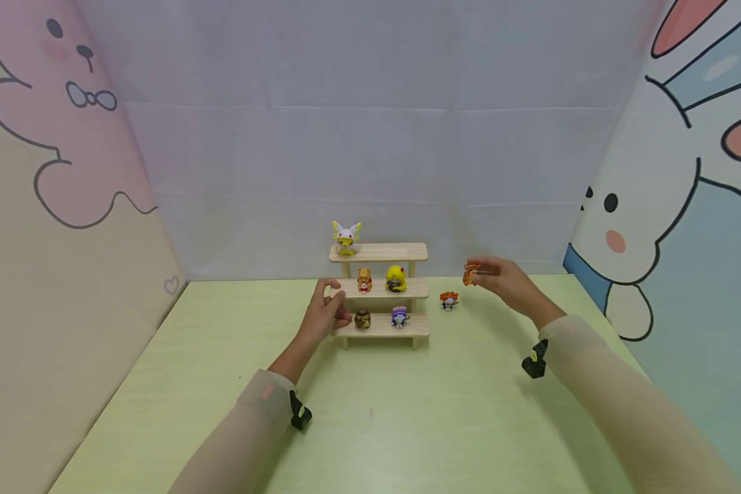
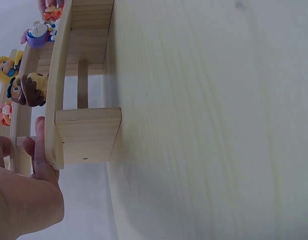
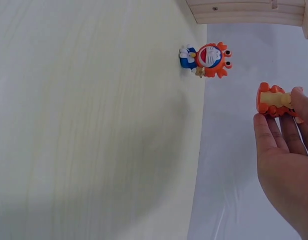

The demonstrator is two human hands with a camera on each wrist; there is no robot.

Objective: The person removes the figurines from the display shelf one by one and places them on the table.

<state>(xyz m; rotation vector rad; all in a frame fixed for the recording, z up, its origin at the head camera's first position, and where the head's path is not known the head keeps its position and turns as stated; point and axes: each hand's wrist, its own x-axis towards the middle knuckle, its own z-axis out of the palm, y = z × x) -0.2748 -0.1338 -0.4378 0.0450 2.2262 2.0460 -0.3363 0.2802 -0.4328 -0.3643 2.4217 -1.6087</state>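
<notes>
A three-tier wooden display stand (image 1: 379,288) holds small figurines. My left hand (image 1: 326,314) is at its left end, with curled fingers gripping the ends of the lower tiers; the left wrist view shows a finger (image 2: 40,150) against the lowest board. Beside those fingers sits a brown owl figurine (image 1: 362,319). To the right of the stand, my right hand (image 1: 506,283) pinches an orange figurine with a pale yellow belly (image 3: 276,100) between thumb and fingers, raised off the table. Close by, a blue-and-white figurine in an orange crab hat (image 3: 208,59) stands on the table.
On the top tier stands a white-and-yellow eared figurine (image 1: 346,239). The middle tier carries an orange bear-like figurine (image 1: 363,280) and a yellow-haired one (image 1: 396,278). A purple-hatted figurine (image 1: 399,316) is on the lowest tier. Behind the table (image 1: 370,412) hangs a pale cloth (image 1: 370,137).
</notes>
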